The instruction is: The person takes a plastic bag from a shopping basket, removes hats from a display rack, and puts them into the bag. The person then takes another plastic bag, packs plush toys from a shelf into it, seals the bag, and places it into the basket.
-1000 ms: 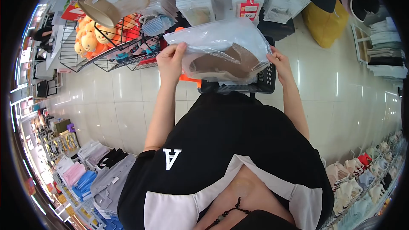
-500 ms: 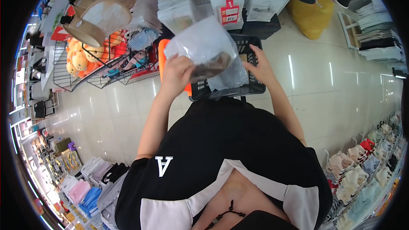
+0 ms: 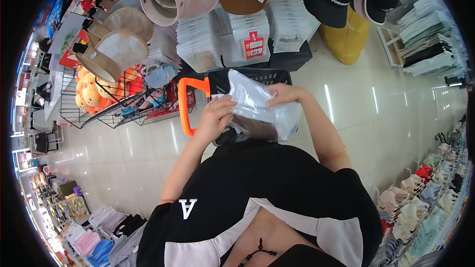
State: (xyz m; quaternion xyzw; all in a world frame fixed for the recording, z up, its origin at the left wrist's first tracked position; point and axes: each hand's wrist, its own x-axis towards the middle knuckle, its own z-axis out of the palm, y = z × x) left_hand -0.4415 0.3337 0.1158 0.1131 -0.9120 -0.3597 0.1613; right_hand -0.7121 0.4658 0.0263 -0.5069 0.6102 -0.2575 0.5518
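A clear plastic packet [image 3: 250, 100] with white and brown contents lies tilted over the black shopping basket [image 3: 269, 75]. My left hand [image 3: 216, 117] grips the packet's left edge, fingers closed on the plastic. At its upper right, my right hand [image 3: 287, 95] pinches the same packet. Under it and to the right, another pale plastic-wrapped package [image 3: 288, 123] is partly hidden. The basket's orange handle [image 3: 183, 109] stands up on the left side, beside my left hand.
Hanging stacks of packaged goods [image 3: 198, 39] and a red price tag [image 3: 254, 44] are beyond the basket. A wire rack [image 3: 94, 113] with orange plush toys [image 3: 89, 94] stands left. Caps [image 3: 331, 0] hang overhead, and folded clothes [image 3: 425, 34] fill a shelf at right.
The packet has moved down and right, over the basket. My right hand has come from the basket's right side onto the packet. The shelf and caps now appear lower in view.
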